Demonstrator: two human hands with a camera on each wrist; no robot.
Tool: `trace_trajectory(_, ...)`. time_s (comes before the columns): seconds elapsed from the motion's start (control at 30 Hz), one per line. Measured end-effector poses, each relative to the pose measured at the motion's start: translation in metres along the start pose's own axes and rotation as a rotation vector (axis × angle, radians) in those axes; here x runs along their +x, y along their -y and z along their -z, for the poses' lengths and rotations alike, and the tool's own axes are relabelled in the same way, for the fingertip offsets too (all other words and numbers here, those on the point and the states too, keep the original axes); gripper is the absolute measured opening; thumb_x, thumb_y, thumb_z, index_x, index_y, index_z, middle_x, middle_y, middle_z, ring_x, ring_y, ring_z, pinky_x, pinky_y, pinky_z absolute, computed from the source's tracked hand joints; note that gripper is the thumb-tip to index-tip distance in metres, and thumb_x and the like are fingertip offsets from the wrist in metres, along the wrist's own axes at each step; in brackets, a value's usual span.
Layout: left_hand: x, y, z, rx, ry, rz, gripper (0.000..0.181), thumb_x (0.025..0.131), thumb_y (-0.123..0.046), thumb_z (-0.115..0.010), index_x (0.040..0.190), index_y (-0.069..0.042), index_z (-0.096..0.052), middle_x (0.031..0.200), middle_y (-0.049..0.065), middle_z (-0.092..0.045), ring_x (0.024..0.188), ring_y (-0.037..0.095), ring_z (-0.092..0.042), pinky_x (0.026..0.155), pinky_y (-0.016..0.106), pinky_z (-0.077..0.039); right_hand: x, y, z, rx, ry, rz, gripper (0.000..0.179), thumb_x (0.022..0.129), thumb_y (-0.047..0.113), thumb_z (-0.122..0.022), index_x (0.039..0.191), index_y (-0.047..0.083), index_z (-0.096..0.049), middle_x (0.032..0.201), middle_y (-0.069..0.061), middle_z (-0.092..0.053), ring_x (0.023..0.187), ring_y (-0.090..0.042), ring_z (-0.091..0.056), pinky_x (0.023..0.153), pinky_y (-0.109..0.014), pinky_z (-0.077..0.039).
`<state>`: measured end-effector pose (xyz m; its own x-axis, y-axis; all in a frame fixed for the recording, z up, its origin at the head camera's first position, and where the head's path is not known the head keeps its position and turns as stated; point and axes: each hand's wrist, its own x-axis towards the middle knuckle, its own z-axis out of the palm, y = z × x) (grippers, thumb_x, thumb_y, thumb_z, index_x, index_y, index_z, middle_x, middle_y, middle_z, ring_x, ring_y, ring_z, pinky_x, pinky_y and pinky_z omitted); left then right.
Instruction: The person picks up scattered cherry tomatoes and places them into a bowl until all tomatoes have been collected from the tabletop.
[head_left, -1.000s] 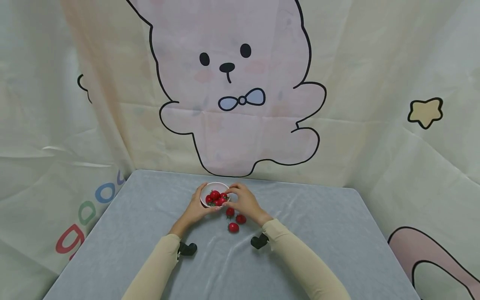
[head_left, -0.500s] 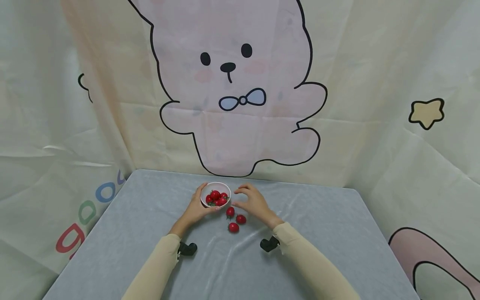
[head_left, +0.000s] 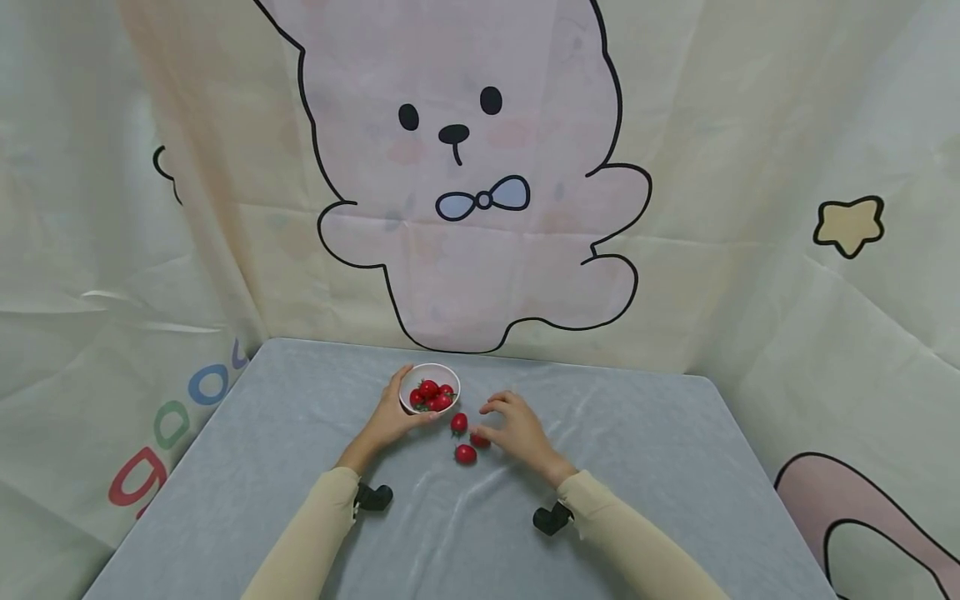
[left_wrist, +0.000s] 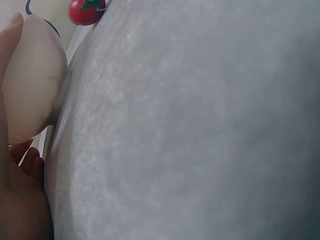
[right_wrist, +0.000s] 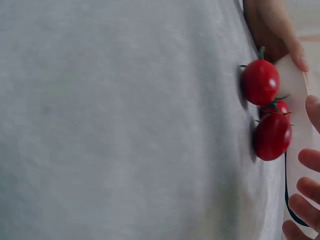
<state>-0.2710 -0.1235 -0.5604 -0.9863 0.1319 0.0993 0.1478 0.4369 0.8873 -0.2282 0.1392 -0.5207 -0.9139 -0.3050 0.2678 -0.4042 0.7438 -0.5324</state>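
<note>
A small white bowl holds several red cherry tomatoes. My left hand grips the bowl from its left side, thumb along the near side and fingers around the far left. Three more tomatoes lie on the cloth in front of the bowl: one nearest it, one at the front, and a right one partly hidden by my right hand. That hand hovers beside the right tomato with thumb and fingers apart. In the right wrist view its fingers are spread, with a gap to the tomatoes.
A grey-blue cloth covers the table. Behind it hangs a pale curtain with a cartoon bear, and more printed fabric encloses both sides. A black wrist camera sits under the right sleeve, another by the left.
My right hand has drawn away from the bowl's right rim, moving right and then down toward the loose tomatoes. The left hand and bowl have stayed in place.
</note>
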Motion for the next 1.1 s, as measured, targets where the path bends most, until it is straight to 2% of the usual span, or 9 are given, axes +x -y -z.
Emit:
trace_trajectory(0.53,-0.002,0.000,0.000,0.006,-0.009,-0.004,0.110,0.062,-0.045,-0.085,0.148,-0.027,-0.019,0.145,0.007,-0.037,0.133,0.030,-0.035,0.107,0.056,-0.034,-0.016,0.000,-0.016,-0.089,-0.062,-0.047,0.042,0.069,0.055,-0.076,0.083,0.016,-0.069,0.098,0.001,-0.061,0.093,-0.016,-0.056,0.079,-0.035,-0.049)
trace_trajectory(0.8,-0.002,0.000,0.001,0.013,-0.010,0.013,0.110,0.063,-0.043,-0.086,0.148,-0.027,-0.018,0.146,0.006,-0.035,0.135,0.029,-0.033,0.109,0.056,-0.032,-0.015,0.001,-0.018,-0.131,-0.059,-0.021,0.039,0.068,0.056,-0.076,0.074,0.018,-0.067,0.095,0.000,-0.062,0.087,-0.016,-0.054,0.073,-0.031,-0.046)
trace_trajectory(1.1,0.000,-0.002,0.001,0.004,0.000,0.011,0.111,0.063,-0.045,-0.085,0.148,-0.026,-0.018,0.146,0.008,-0.035,0.135,0.031,-0.033,0.108,0.057,-0.033,-0.015,-0.002,-0.018,-0.148,-0.066,-0.020,0.037,0.069,0.051,-0.078,0.080,0.018,-0.069,0.096,0.000,-0.062,0.088,-0.016,-0.055,0.074,-0.033,-0.048)
